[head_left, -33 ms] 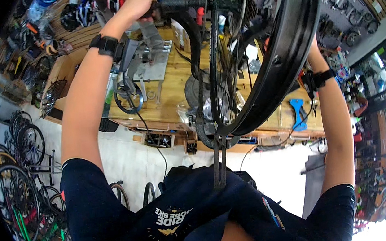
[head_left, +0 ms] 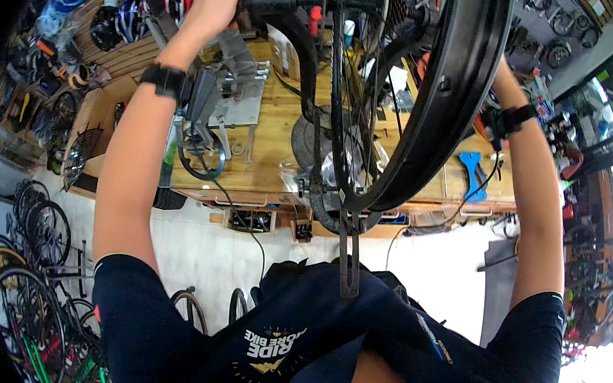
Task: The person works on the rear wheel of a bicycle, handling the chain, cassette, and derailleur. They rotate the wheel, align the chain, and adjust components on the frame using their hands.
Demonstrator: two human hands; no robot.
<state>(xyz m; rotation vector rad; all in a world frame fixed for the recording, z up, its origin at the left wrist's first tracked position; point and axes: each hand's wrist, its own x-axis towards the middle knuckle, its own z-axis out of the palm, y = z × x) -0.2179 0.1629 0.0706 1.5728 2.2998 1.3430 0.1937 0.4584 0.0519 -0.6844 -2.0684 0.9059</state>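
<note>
A bicycle wheel with a wide black rim stands upright in front of me, in a black truing stand. At upper left, my left hand is closed at the end of a black cylindrical handle on the stand, thumb stretched along it; its fingertips are hidden. My right forearm reaches up on the far side of the rim. Of my right hand only the part near the wrist shows; the rim hides its fingers. Spokes and a cassette are partly visible left of the rim.
The wooden workbench carries a blue plastic tool, a round metal ring tool and metal parts. Several helmets hang at upper left. Bicycles crowd the left side. A cable droops before the bench.
The view has shifted very slightly. The rim has turned a little, its holes sitting a bit differently. Both hands stay about where they were.
</note>
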